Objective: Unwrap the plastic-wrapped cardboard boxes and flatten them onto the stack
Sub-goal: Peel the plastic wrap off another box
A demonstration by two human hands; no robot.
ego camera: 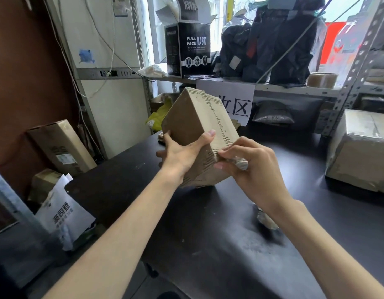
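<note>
Peeling wrap scrap (241, 164) off box (193, 126), tilted over tabletop (208, 234): L hand (180, 154) fingers grip box, R hand (251, 169) fingers pinch scrap. Mostly bare, unflattened; wrapped box (359, 147) at right not started.

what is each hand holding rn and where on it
The left hand grips the cardboard box near its lower end, thumb across the front face. The right hand pinches at the box's lower right edge and holds a crumpled wad.
</note>
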